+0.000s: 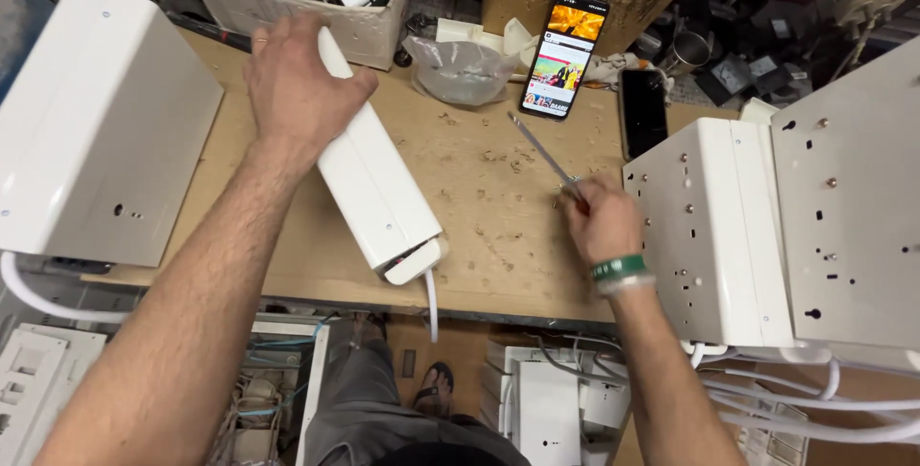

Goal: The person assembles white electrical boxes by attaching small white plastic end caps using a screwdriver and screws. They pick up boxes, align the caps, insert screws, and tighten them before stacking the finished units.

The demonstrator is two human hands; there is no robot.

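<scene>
My left hand (297, 92) clamps the long white casing (376, 178) mid-frame on the table (479, 236); my right hand (599, 217) pinches a screwdriver (541, 150).

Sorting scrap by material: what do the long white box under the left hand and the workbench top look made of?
Long white box: smooth, slightly glossy casing, probably painted sheet metal, possibly plastic; crisp folded edges.
Workbench top: bare chipboard or plywood, matte tan, flecked and scuffed.

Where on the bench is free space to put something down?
Bare wood lies between the long white casing under the left hand and the right hand holding a screwdriver. The back edge is crowded: plastic bag, lit phone, dark phone.
</scene>
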